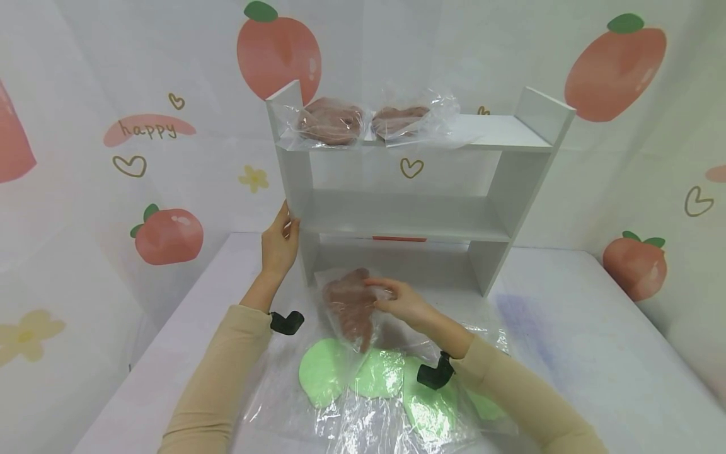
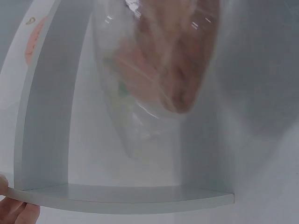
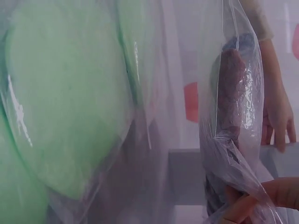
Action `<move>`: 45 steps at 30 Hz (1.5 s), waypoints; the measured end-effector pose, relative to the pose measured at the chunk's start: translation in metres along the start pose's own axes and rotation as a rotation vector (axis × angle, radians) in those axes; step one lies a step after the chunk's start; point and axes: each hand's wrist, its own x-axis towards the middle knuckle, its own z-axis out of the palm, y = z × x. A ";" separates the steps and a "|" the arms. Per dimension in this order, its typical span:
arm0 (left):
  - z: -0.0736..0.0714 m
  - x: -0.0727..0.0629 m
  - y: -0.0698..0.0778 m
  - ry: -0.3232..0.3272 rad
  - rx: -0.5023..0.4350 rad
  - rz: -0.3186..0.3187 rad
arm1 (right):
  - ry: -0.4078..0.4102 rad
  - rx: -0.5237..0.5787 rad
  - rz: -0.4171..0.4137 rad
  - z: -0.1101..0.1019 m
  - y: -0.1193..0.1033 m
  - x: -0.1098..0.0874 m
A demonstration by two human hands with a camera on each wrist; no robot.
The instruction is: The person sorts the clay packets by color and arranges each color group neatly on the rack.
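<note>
At the left side of a small white shelf (image 1: 397, 211), my left hand (image 1: 279, 246) grips the edge of its side panel. In the left wrist view, the fingertips (image 2: 29, 214) lie on one face of that panel and the thumb on the other. My right hand (image 1: 407, 307) pinches a clear plastic bag with a brown, irregular soft-looking lump (image 1: 353, 306) inside. The bag hangs upright in front of the shelf's lowest compartment. In the right wrist view, bent fingers hold the crumpled film of the bag (image 3: 233, 116) at its end.
Two more bagged brown lumps lie on the top board, one at the left (image 1: 331, 123) and one beside it (image 1: 399, 121). Several flat green pieces (image 1: 323, 372) in clear plastic lie on the white table (image 1: 187, 315) near me. A fruit-patterned cloth (image 1: 215, 170) hangs behind.
</note>
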 end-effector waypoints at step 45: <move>0.000 0.000 0.000 -0.013 0.009 -0.002 | 0.095 -0.082 -0.131 -0.057 -0.037 -0.059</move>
